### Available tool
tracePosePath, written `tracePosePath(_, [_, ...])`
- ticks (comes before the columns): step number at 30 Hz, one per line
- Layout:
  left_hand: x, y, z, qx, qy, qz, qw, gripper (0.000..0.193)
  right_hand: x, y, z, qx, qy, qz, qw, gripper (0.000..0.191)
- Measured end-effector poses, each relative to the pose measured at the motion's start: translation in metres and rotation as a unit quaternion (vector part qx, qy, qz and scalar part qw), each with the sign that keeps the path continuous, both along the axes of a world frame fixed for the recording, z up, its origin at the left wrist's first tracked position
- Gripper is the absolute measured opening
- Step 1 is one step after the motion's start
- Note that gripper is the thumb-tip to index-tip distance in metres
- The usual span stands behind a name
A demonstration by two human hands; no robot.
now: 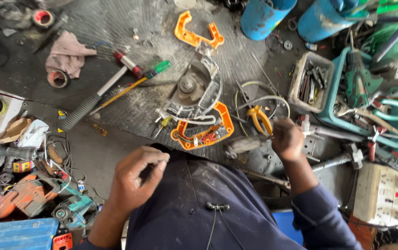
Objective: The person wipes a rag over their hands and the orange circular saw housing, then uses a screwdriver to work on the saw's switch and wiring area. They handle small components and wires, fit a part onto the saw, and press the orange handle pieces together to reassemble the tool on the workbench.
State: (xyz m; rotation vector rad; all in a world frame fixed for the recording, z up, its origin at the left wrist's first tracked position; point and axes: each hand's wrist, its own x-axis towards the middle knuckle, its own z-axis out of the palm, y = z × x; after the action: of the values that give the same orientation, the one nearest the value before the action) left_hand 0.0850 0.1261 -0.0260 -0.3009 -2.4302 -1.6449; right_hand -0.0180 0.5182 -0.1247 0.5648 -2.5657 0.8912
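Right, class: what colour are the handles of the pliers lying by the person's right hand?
Orange: the pliers show best in the head view, just beside the right hand.

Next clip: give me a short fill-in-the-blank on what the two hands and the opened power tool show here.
1. The right hand reaches toward pliers whose handles are ____ in colour.
2. The opened tool housing on the bench is ____ in colour.
3. The left hand is held over the person's dark ____ garment.
4. The screwdriver beside the hammer has a ____ handle tip.

Missing words: yellow; orange; blue; green
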Motion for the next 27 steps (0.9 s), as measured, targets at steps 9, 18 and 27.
tracePosePath(9, [0.001, 0.025, 0.03, 0.076, 0.002, -0.243, 0.967, 0.066, 0.08, -0.092, 0.058, -0.449, -0.122, 0.052, 0.884, 0.014])
tracePosePath(18, [-0.023, 0.015, 0.014, 0.272, -0.028, -0.268, 0.924, 0.047, 0.077, -0.126, 0.083, -0.502, -0.228, 0.162, 0.818, 0.011])
tracePosePath(27, [0.014, -0.077, 0.04, 0.565, -0.058, -0.219, 0.793, 0.036, 0.076, -0.116, 0.073, -0.469, -0.309, 0.168, 0.81, 0.007])
